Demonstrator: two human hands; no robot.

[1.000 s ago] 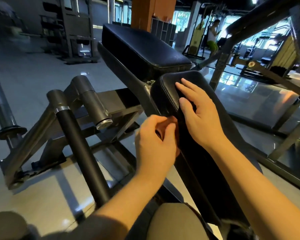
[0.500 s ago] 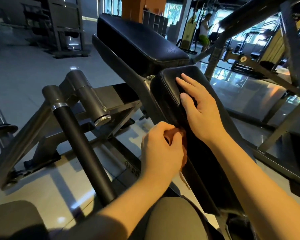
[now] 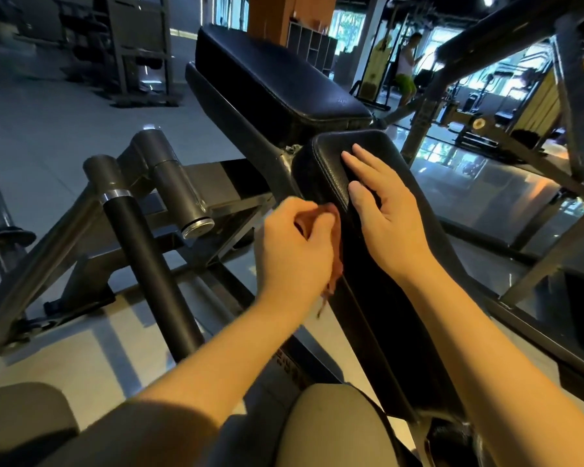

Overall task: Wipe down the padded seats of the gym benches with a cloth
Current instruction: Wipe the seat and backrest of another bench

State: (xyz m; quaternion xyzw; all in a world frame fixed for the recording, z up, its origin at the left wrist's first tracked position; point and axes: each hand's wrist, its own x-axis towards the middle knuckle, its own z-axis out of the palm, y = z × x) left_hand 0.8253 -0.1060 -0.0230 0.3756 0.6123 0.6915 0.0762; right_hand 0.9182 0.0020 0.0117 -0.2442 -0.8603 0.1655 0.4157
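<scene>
Black padding covers the long seat (image 3: 381, 318) that runs away from you, with pale stitching along its left edge. Your right hand (image 3: 388, 214) lies flat on top of that seat near its far end, fingers straight and slightly spread, thumb beside the stitched seam; it holds nothing. Your left hand (image 3: 294, 247) is just beside it, at the seat's left side face, with its fingers curled tight round a reddish-brown cloth (image 3: 337, 264). Most of the cloth is bunched inside the fist. A strip of it shows between your hand and the padding, touching the seat's side, and a frayed tail hangs below your wrist.

Beyond the seat's far end a second black pad (image 3: 273, 79) carries on, set higher. To the left, a dark steel frame (image 3: 64, 237) stands on the glossy floor (image 3: 64, 123). It carries a black-gripped bar (image 3: 142, 264) and a short grey cylinder (image 3: 179, 187) with a bright metal cap. Your knee (image 3: 331, 429), in grey trousers, sits at the bottom edge. Far off on the right, a person (image 3: 406, 62) in bright green shorts stands among other machines.
</scene>
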